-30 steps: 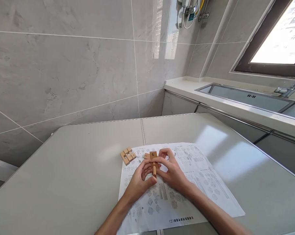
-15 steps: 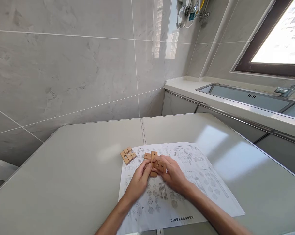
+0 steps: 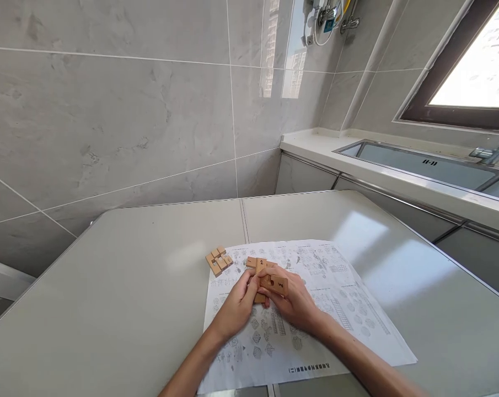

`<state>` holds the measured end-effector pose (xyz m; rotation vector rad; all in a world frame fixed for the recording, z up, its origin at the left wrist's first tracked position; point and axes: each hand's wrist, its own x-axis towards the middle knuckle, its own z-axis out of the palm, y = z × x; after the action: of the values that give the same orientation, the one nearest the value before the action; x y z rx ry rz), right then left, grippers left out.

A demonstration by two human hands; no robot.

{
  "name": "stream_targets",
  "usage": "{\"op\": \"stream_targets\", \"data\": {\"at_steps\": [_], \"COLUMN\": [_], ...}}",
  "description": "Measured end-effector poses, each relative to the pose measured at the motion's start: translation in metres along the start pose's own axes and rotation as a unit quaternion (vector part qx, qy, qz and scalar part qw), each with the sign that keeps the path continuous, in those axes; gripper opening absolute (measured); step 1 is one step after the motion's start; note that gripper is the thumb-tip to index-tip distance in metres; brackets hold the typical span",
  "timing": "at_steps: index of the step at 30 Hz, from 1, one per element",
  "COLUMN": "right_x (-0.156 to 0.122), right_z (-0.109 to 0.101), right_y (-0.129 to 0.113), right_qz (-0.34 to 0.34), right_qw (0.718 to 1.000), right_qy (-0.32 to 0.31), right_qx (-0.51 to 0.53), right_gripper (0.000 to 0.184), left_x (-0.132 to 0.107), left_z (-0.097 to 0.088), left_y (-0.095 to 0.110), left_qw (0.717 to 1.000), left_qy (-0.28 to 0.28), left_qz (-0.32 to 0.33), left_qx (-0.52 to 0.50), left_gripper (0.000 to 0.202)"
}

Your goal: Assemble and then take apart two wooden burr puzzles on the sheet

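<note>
Over the printed sheet (image 3: 315, 353), my two hands meet around several notched wooden puzzle blocks marked with numbers. My left hand (image 3: 237, 303) pinches an upright block marked 2 (image 3: 261, 266), its fingers closed. Between the fingers of my right hand (image 3: 293, 295) sits a block marked 3 (image 3: 279, 285), tilted and touching the other pieces. A block marked 1 (image 3: 251, 262) lies crosswise behind the upright one. Part of another wooden end shows below the fingers. How the pieces interlock is hidden by my hands.
A small group of notched wooden blocks (image 3: 218, 261) lies at the sheet's upper left corner. The sheet, printed with diagrams, rests on a pale table (image 3: 121, 298) with a seam. A tiled wall stands behind; a counter with a sink (image 3: 423, 165) is at the right.
The block marked 3 in my right hand has shifted slightly right and turned, showing more of its numbered face. More of the crosswise block shows behind the upright one. My left hand keeps its grip.
</note>
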<state>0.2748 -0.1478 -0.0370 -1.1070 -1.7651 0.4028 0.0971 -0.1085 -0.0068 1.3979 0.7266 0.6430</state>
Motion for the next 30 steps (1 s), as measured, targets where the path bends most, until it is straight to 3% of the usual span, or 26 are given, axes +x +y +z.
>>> {"op": "stream_targets", "data": {"at_steps": [5, 8, 14, 17, 22, 24, 30], "right_x": [-0.003, -0.004, 0.0, 0.005, 0.007, 0.007, 0.008], "right_z": [0.004, 0.007, 0.002, -0.005, -0.007, -0.006, -0.006], "right_y": [-0.004, -0.009, -0.016, -0.012, -0.002, 0.0, 0.0], "right_qz": [0.058, 0.124, 0.212, 0.223, 0.269, 0.283, 0.283], "right_qw": [0.996, 0.979, 0.909, 0.876, 0.786, 0.765, 0.762], "right_qy": [0.007, -0.003, -0.018, -0.033, -0.055, -0.052, -0.058], "right_qx": [0.062, 0.161, 0.358, 0.426, 0.554, 0.577, 0.58], "right_gripper": [0.013, 0.013, 0.025, 0.027, 0.033, 0.035, 0.035], "left_x": [-0.004, -0.005, 0.0, 0.002, 0.0, -0.001, -0.001], "left_z": [0.003, 0.006, 0.01, 0.009, 0.005, 0.004, 0.003], "left_y": [0.006, 0.007, -0.001, -0.005, -0.007, -0.005, -0.001], "left_qw": [1.0, 0.999, 0.961, 0.946, 0.937, 0.937, 0.936], "left_qy": [-0.01, -0.002, -0.026, -0.018, -0.023, -0.035, -0.043], "left_qz": [-0.002, -0.007, -0.047, -0.055, -0.064, -0.066, -0.069], "left_qx": [-0.014, -0.05, -0.272, -0.318, -0.343, -0.342, -0.341], "left_gripper": [0.04, 0.04, 0.046, 0.043, 0.035, 0.033, 0.041]}}
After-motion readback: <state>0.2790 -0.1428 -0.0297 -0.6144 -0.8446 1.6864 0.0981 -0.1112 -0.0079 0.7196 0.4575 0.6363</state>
